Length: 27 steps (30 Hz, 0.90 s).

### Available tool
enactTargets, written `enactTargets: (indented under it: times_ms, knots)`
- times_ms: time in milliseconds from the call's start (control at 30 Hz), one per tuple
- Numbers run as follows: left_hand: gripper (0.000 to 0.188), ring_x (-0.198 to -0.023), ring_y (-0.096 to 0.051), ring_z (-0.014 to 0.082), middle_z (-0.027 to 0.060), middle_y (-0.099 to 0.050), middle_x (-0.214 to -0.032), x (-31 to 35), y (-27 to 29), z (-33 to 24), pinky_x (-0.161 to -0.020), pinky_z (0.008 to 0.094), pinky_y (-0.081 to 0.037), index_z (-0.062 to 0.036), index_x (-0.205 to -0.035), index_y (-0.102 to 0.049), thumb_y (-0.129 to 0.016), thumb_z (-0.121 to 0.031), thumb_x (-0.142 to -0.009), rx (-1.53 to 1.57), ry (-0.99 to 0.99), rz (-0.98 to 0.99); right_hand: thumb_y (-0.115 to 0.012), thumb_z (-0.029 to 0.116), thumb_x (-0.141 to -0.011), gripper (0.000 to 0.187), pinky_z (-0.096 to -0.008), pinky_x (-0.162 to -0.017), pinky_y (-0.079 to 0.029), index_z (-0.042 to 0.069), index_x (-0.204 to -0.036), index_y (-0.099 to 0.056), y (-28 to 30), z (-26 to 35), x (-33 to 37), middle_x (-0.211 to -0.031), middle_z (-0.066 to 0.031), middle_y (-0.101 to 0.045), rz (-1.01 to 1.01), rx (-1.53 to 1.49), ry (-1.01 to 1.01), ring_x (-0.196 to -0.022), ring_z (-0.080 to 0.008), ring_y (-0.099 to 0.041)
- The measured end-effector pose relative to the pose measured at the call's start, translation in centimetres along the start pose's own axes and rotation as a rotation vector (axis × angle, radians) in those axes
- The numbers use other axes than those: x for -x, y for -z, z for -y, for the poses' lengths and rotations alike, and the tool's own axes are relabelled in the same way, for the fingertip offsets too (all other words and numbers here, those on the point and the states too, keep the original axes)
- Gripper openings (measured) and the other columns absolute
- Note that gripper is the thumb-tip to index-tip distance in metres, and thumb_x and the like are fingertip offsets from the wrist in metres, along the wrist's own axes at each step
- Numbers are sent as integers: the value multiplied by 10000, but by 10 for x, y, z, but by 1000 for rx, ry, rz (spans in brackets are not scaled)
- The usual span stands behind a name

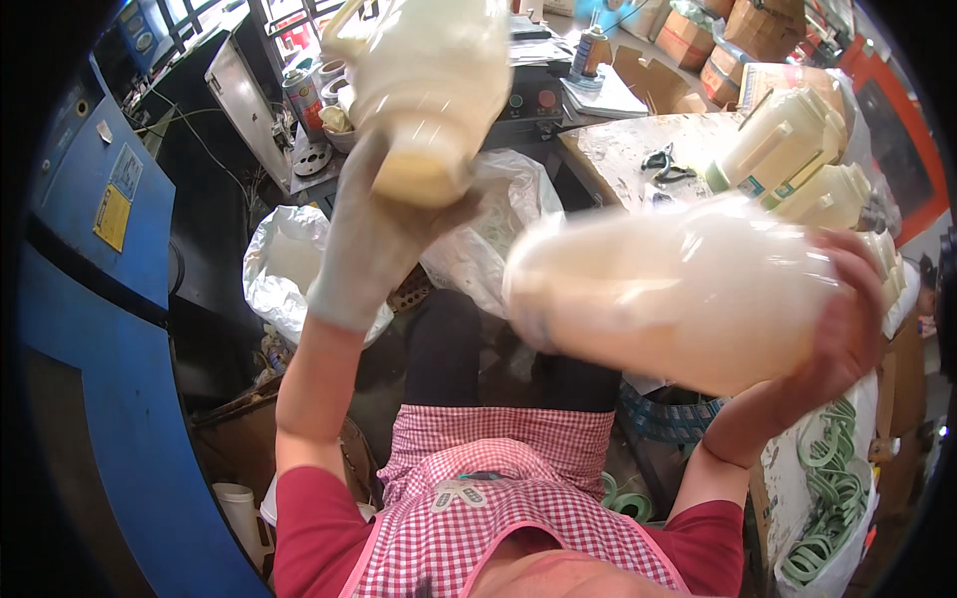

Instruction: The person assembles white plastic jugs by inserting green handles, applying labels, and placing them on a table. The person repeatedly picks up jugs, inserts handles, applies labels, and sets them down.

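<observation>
My left hand [369,239], in a pale work glove, grips the neck end of a translucent cream plastic jug [439,60]. That jug is raised and tilted, its narrow end toward me, and its far end runs out of the picture at the top. At the right my right hand [847,309] is wrapped round one end of a second translucent plastic container [668,289]. This one lies nearly level in the air, smeared by motion, so its finer shape is unclear. The two containers are apart.
Several similar jugs [783,140] and a pair of dark-handled cutters [666,164] are on the worktable [608,149]. Green rings [832,488] lie at the lower right. A silvery lined bin [284,259] and a clear bag [498,219] stand ahead. A blue machine [110,329] borders the left.
</observation>
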<state>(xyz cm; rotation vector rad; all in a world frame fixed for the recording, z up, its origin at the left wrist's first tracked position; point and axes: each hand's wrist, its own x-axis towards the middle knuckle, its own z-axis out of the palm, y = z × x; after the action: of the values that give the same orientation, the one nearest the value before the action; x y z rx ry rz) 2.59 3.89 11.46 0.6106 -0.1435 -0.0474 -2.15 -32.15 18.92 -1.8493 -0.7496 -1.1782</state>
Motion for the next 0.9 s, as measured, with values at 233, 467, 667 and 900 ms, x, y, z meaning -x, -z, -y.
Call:
enactTargets:
  times_ms: [233, 467, 667, 900]
  knots:
    - [476, -967, -672, 271, 80, -646, -1144, -174, -103, 51, -747, 455, -623, -175, -1298, -559, -549, -578, -1046, 75, -184, 165, -749, 72, -854, 143, -318, -905, -531, 15, -983, -766, -76, -22, 29, -1032, -92, -729, 521, -377, -467, -980, -191, -703]
    - [445, -962, -659, 288, 72, -612, -1130, -300, -82, -6, -715, 453, -614, -216, -1279, -531, -615, -507, -953, -15, -257, 141, -765, 202, -890, 200, -294, -862, -532, 33, -995, -776, -154, -67, 16, -941, -66, -741, 584, -341, -514, -904, -162, -706]
    - [492, -1068, -628, 313, 41, -609, -1194, -321, -63, -4, -753, 500, -609, -238, -1290, -527, -603, -588, -953, -51, -111, -34, -786, 460, -808, 687, -373, -923, -560, 146, -1402, -638, -270, -192, 24, -1038, -125, -776, 739, -22, -651, -1004, -271, -743]
    - [563, -1088, -613, 351, 54, -582, -1293, -332, -66, -6, -765, 517, -606, -246, -1338, -523, -597, -658, -962, -74, -91, 21, -797, 468, -749, 1086, -394, -1104, -484, 162, -1664, -299, -378, -274, 35, -1362, -193, -686, 931, 178, -733, -1282, -315, -650]
